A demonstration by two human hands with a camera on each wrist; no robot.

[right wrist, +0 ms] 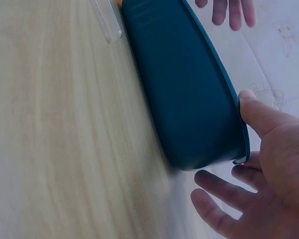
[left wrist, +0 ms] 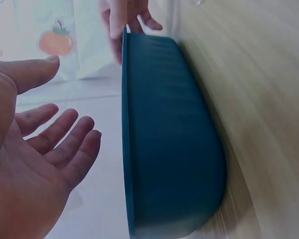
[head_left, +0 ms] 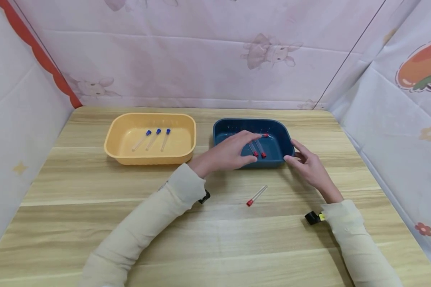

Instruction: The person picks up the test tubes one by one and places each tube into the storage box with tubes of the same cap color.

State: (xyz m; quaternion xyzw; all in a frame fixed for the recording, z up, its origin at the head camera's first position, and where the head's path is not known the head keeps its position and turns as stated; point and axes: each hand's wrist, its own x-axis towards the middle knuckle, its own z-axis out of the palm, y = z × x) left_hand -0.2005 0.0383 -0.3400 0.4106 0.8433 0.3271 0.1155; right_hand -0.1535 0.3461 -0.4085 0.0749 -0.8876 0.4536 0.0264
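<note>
A dark blue plastic bin (head_left: pixel 273 162) stands on the table and holds several clear tubes with red caps (head_left: pixel 263 154). My left hand (head_left: pixel 230 153) hovers over its front left part, thumb and fingers spread with nothing between them; it hides some of the tubes. At the bin's right front corner my right hand (head_left: pixel 310 169) holds the rim, the thumb (right wrist: pixel 261 114) on the rim and other fingers around the end wall. Another red-capped clear tube (head_left: pixel 257 195) lies on the table in front of the bin.
To the left stands a yellow bin (head_left: pixel 149 160) with three blue-capped clear tubes (head_left: pixel 153 139) in it. The wooden table (head_left: pixel 219 247) is bordered by a printed cloth backdrop (head_left: pixel 186 63) behind and at both sides.
</note>
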